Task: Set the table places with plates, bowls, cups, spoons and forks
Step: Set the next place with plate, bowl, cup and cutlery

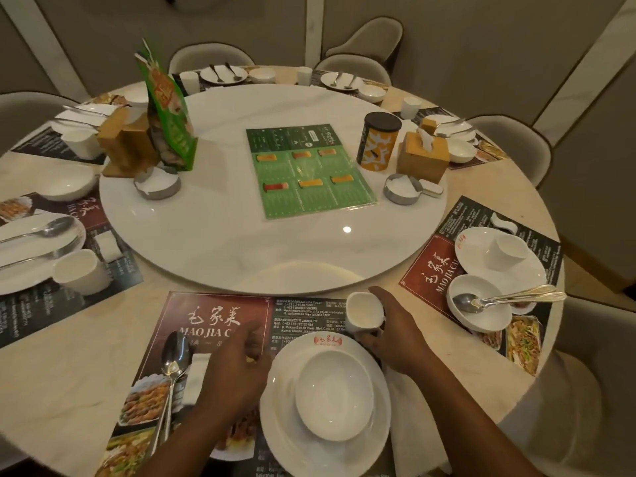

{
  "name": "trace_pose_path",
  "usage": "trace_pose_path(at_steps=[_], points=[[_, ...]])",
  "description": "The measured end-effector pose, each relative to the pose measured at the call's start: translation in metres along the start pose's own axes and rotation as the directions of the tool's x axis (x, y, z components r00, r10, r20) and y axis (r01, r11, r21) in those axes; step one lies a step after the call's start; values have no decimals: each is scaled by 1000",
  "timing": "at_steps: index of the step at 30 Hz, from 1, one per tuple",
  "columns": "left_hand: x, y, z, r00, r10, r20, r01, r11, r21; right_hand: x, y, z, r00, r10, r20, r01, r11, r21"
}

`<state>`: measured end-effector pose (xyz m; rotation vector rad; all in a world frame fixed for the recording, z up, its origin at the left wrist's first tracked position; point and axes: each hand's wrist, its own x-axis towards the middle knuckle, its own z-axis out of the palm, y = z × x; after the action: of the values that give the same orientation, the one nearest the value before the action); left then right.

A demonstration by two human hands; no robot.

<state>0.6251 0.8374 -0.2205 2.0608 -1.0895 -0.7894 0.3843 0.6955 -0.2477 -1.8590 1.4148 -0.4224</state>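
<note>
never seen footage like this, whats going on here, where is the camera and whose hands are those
This is a single picture from a wide-angle camera worn on a person's head. It looks down at their own two bare hands, and no machine is involved. The person is at a round table with a white turntable in the middle, setting places. At the nearest place, a printed placemat carries a plate with a bowl sitting on it. A spoon lies on the placemat's left part. The right hand grips a white cup just beyond the plate. The left hand is over the placemat beside the plate. It is blurred, so I cannot tell whether it holds anything.
</note>
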Motion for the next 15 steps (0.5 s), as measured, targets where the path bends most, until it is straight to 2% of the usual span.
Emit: trace_pose_path(at_steps=[2, 4, 7, 9, 10, 12, 13, 15], points=[[-4, -2, -6, 1000, -2, -19, 2, 1000, 10, -6, -3, -2, 1000, -1, -28, 1, 1000, -21], [-7, -10, -17, 997, 6, -79, -3, 999, 39, -14, -18, -8, 991, -47, -123, 43, 998, -36], [-7, -30, -37, 979, -9, -205, 23, 998, 66, -31, -58, -7, 918, -163, -361, 136, 986, -98], [-7, -43, -52, 960, -48, -274, 67, 996, 62, -40, -97, 15, 895, -215, -390, 196, 977, -90], [-7, -50, -60, 950, -78, -304, 97, 994, 46, -45, -116, 33, 924, -222, -313, 209, 975, -76], [-7, -63, -74, 933, -132, -335, 144, 989, 12, -53, -147, 75, 980, -197, -32, 193, 978, -83], [-8, -69, -81, 930, -151, -336, 161, 987, 2, -56, -159, 96, 981, -169, 92, 179, 978, -105], [-7, -81, -92, 929, -169, -328, 179, 984, -1, -58, -175, 133, 970, -129, 204, 161, 976, -148]])
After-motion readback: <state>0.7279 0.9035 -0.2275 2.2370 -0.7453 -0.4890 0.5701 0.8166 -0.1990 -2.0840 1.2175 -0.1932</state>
